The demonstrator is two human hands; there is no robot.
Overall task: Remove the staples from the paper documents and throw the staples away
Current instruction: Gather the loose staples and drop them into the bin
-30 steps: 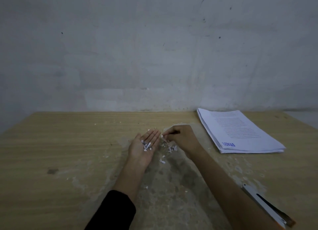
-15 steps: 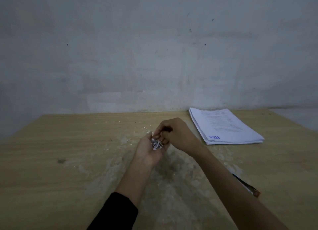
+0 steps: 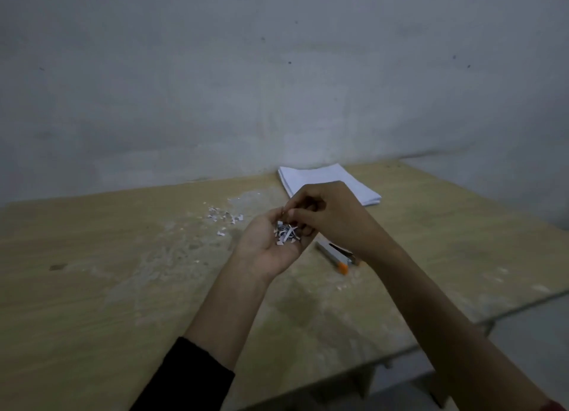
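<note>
My left hand [image 3: 264,250] is raised above the table, palm up and cupped. In it lies a small pile of staples and paper bits [image 3: 286,234]. My right hand [image 3: 332,216] hovers over that palm with its fingers curled, the fingertips pinching at the top of the pile. More white scraps and staples [image 3: 224,219] lie scattered on the wooden table [image 3: 92,287] to the left of my hands. The stack of white paper documents [image 3: 326,178] rests flat at the back, partly hidden by my right hand.
A grey stapler tool with an orange end [image 3: 337,255] lies on the table just under my right wrist. The table's right edge [image 3: 492,313] runs diagonally close by, with floor beyond it. A bare grey wall stands behind.
My left hand lifted off the table with the collected bits. My right hand came from the scraps on the table to over the palm. The view swung left and tilted.
</note>
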